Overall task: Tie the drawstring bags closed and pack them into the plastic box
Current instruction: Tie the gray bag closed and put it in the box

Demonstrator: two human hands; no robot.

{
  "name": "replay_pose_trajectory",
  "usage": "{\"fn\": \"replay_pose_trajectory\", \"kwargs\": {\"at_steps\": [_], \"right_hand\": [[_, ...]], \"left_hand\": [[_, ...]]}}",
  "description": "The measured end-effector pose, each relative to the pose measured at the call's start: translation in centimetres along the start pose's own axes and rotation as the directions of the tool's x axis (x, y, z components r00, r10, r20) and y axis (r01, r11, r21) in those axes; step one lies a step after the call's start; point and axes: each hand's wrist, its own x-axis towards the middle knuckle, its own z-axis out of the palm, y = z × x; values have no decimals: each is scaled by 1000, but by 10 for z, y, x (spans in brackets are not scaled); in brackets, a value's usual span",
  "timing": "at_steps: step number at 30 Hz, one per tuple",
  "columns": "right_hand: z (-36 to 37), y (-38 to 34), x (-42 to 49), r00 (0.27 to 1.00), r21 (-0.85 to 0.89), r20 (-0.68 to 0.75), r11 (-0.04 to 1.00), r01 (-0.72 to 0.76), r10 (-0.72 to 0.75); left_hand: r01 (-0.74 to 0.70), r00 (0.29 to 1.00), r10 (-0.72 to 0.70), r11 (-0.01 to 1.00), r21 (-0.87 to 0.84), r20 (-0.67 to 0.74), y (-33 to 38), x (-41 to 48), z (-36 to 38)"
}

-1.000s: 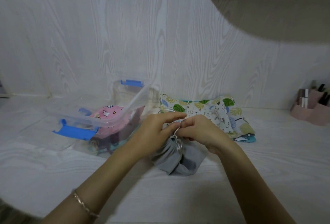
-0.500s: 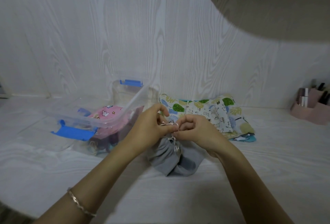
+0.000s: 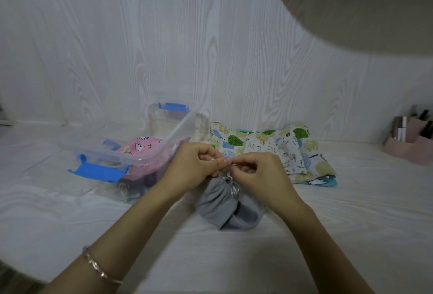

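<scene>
A grey drawstring bag (image 3: 220, 204) stands on the white surface in the middle, its mouth gathered. Just above the bag, my left hand (image 3: 194, 167) and my right hand (image 3: 257, 174) meet fingertip to fingertip, both pinching its thin silvery drawstring (image 3: 230, 182). A clear plastic box (image 3: 140, 153) with blue latches stands to the left, holding a pink printed bag (image 3: 143, 147) and darker bags below it. Behind my hands lies a pile of flat printed bags (image 3: 269, 148) with leaves and cartoon animals.
A pink organiser (image 3: 412, 139) with cosmetics stands at the far right against the wall. A white rounded shelf (image 3: 363, 5) juts out overhead at the upper right. The white wood-grain wall closes off the back.
My hands have risen slightly and drawn closer together over the grey bag, working the drawstring. The bag has stayed in place.
</scene>
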Motion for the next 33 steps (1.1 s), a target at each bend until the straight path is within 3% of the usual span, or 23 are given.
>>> {"fn": "replay_pose_trajectory", "kwargs": {"at_steps": [9,17,23,31,33], "right_hand": [[-1,0,3,997,14,44,998,67,-67],[3,2,0,989,-22,-67,991,129,-130],[1,3,1,979,-120,8,972,204,-204],[-9,-6,5,975,191,223,980,-61,17],[-10,-4,6,965,213,253,969,-124,68]], "left_hand": [[121,987,-115,991,-52,109,9,-5,-6],[191,974,-187,981,-18,129,15,-7,-6],[255,951,-260,965,53,168,17,-6,-7],[137,966,-149,988,70,212,19,-7,-10],[81,976,-109,985,153,187,19,-6,-10]]}}
